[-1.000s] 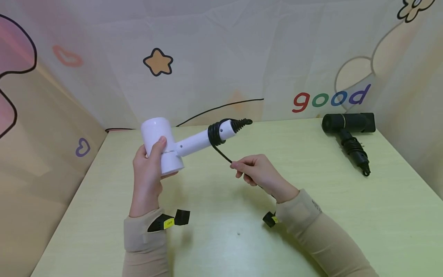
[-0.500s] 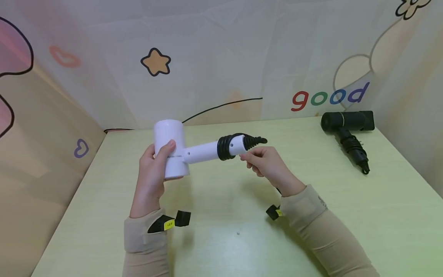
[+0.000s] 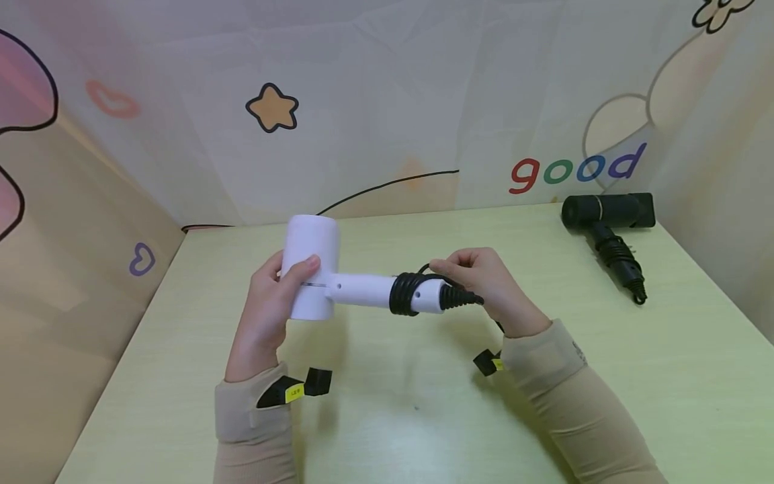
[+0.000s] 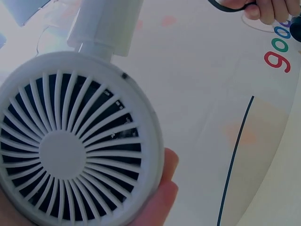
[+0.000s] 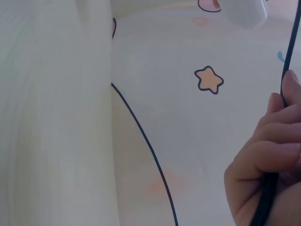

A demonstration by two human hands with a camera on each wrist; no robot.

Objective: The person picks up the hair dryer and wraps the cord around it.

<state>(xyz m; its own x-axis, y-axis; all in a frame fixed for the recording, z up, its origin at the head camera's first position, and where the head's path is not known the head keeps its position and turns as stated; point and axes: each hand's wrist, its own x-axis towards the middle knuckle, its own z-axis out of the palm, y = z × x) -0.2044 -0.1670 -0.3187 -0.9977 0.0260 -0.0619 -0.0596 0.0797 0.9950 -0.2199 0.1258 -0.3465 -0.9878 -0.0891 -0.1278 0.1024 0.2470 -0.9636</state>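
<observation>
A white hair dryer [image 3: 311,245] is held above the table by my left hand [image 3: 272,302], which grips its barrel with the thumb in front. Its handle points right, and the black cord [image 3: 404,294] is wound in several turns round the handle's end. My right hand [image 3: 484,282], just beyond that end, pinches the loose part of the cord between thumb and fingers. In the left wrist view the dryer's round slatted grille [image 4: 63,155] fills the left side. The right wrist view has the cord [image 5: 290,47] running through the curled right hand [image 5: 268,155].
A black hair dryer [image 3: 607,212], its cord wrapped round its handle, lies at the table's back right. The pale table [image 3: 375,430] meets a printed cloth backdrop [image 3: 375,101] behind. Small black wrist cameras [image 3: 317,381] are strapped to both sleeves.
The white hair dryer has moved right and its handle has swung down to nearly level. My right hand has carried the cord from below the handle up to its far side.
</observation>
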